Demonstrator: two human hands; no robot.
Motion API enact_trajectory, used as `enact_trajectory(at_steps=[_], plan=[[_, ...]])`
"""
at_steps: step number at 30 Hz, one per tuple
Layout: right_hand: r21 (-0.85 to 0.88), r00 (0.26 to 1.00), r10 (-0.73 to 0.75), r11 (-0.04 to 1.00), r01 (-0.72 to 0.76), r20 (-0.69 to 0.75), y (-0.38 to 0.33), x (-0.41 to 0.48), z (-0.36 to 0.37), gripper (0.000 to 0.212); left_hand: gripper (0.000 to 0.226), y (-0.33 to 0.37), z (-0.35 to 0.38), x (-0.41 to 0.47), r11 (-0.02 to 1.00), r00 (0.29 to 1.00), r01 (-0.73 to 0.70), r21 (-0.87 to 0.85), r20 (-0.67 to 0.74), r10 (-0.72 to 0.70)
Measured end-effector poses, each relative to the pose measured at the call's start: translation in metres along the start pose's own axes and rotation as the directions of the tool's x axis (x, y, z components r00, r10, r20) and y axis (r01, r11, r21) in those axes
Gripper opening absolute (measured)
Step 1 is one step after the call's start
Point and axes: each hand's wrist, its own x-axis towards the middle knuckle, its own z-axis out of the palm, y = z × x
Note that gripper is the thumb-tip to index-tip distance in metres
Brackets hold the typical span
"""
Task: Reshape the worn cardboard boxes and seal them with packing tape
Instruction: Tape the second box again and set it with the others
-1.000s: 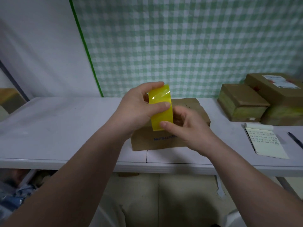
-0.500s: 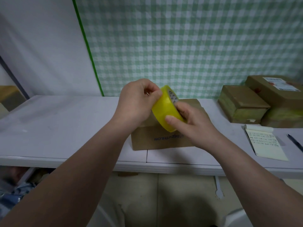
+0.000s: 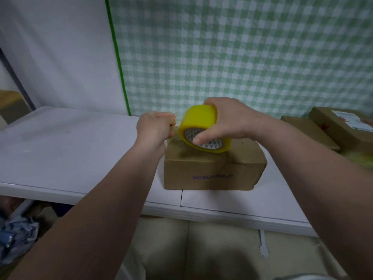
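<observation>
Squarely in the head view, the right hand (image 3: 232,120) grips the yellow tape roll (image 3: 199,120), thumb in its core, just above the cardboard box (image 3: 212,172) on the white bench (image 3: 70,148). The left hand (image 3: 154,126) sits curled tight beside the roll; whether it pinches tape cannot be told.

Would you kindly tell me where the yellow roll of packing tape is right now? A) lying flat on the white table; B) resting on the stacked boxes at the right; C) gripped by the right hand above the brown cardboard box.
C: the right hand grips the yellow roll of packing tape, thumb in its core, above the brown cardboard box.
</observation>
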Motion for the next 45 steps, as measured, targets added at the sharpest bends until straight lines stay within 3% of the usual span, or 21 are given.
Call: enact_trajectory(at_steps=[5, 8, 13, 17, 20, 26, 32, 37, 40, 45], plan=[[-0.237, 1.000, -0.025, 0.971, 0.027, 0.011, 0.001, 0.024, 0.001, 0.057, 0.016, -0.009, -0.035, 0.028, 0.987, 0.976, 0.132, -0.092, -0.160, -0.145], [-0.370, 0.998, -0.049, 0.927, 0.057, 0.030, -0.006, 0.034, 0.003, 0.056, 0.017, -0.023, -0.043, 0.034, 0.971, 0.961, 0.188, -0.150, -0.175, -0.213], [-0.696, 0.994, -0.019, 0.713, 0.089, 0.107, -0.019, 0.046, 0.005, 0.067, 0.018, -0.041, -0.050, 0.042, 0.947, 0.939, 0.231, -0.221, -0.203, -0.277], [-0.763, 0.992, -0.032, 0.635, 0.115, 0.123, -0.019, 0.050, 0.010, 0.067, 0.022, -0.063, -0.043, 0.041, 0.920, 0.925, 0.300, -0.253, -0.159, -0.345], [-0.758, 0.992, -0.073, 0.640, 0.124, 0.101, -0.014, 0.053, 0.013, 0.069, 0.024, -0.077, -0.035, 0.041, 0.904, 0.917, 0.321, -0.283, -0.144, -0.371], [-0.561, 0.981, -0.150, 0.826, 0.054, -0.127, 0.010, 0.047, 0.021, 0.077, 0.032, -0.088, -0.027, 0.043, 0.936, 0.934, 0.261, -0.236, -0.186, -0.307], [-0.169, 0.858, -0.129, 0.984, 0.050, -0.497, 0.032, 0.039, 0.044, 0.067, 0.031, -0.102, -0.022, 0.045, 0.961, 0.948, 0.209, -0.183, -0.203, -0.245], [0.144, 0.807, 0.104, 0.989, -0.024, -0.581, 0.047, 0.029, 0.060, 0.050, 0.040, -0.118, -0.019, 0.051, 0.978, 0.956, 0.174, -0.113, -0.220, -0.195], [0.265, 0.766, 0.223, 0.962, -0.072, -0.603, 0.053, 0.028, 0.072, 0.038, 0.032, -0.126, -0.017, 0.050, 0.986, 0.963, 0.165, 0.011, -0.215, -0.159], [0.445, 0.734, 0.360, 0.891, -0.088, -0.575, 0.058, 0.025, 0.088, 0.017, 0.030, -0.133, -0.013, 0.049, 0.976, 0.994, 0.097, 0.195, -0.077, -0.083]])
